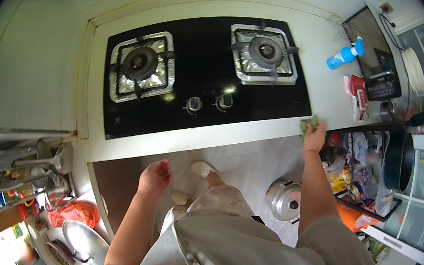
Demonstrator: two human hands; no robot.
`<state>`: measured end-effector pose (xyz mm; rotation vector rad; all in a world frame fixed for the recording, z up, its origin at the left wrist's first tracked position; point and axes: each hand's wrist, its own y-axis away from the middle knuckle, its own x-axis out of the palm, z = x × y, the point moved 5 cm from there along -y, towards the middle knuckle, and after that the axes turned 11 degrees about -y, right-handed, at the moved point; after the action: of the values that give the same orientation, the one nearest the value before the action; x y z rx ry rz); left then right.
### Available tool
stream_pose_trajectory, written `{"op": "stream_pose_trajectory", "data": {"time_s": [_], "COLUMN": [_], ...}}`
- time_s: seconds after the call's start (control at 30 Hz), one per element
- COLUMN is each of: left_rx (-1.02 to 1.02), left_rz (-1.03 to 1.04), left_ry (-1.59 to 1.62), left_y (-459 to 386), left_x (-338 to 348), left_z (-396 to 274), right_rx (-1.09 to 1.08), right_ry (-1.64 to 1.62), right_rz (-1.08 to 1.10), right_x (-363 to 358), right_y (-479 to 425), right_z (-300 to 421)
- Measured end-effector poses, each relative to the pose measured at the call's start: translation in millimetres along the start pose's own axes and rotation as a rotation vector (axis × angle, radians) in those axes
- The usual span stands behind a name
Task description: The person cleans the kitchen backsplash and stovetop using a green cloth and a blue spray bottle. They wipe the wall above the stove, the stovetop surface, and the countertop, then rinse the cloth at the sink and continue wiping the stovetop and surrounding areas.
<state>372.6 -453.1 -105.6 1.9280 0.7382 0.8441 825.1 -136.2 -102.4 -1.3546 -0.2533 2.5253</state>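
Note:
My right hand (314, 136) is closed on a crumpled green cloth (309, 125), which touches the white counter's front edge (212, 135) just below the right front corner of the black glass gas hob (203, 72). Over the floor, in front of the counter, hangs my left hand (156, 181), its fingers loosely curled and nothing visible in it. The hob has a left burner (140, 63) and a right burner (266, 51), each set in a foil-lined square tray. Two control knobs (194, 104) sit at its front middle.
Right of the hob lie a blue spray bottle (343, 57) and a red-and-white packet (357, 97). A lidded metal pot (285, 200) stands on the floor near my right arm. Racks with bags (358, 177) fill the right; a dish rack (27, 174) and large metal lid (85, 242) are at left.

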Motion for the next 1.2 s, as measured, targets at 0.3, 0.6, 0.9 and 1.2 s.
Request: {"op": "stream_pose_trajectory", "data": {"time_s": [0.3,0.6,0.9,1.2], "left_rx": [-0.027,0.013,0.008,0.034], "left_rz": [-0.053,-0.058,-0.094,-0.071], "left_ry": [0.005,0.059,0.150,0.199], "left_y": [-8,-2,18,13], "left_x": [-20,-43,-66,-71], "left_z": [5,8,10,8], "right_rx": [-0.316,-0.405,-0.572,-1.131], "right_ry": [-0.047,-0.622,-0.464,-0.276], "right_rz": [0.480,1.088,1.060,0.943], "right_x": [30,129,124,93], "right_y": [58,203,230,196], "right_z": [108,291,322,282]}}
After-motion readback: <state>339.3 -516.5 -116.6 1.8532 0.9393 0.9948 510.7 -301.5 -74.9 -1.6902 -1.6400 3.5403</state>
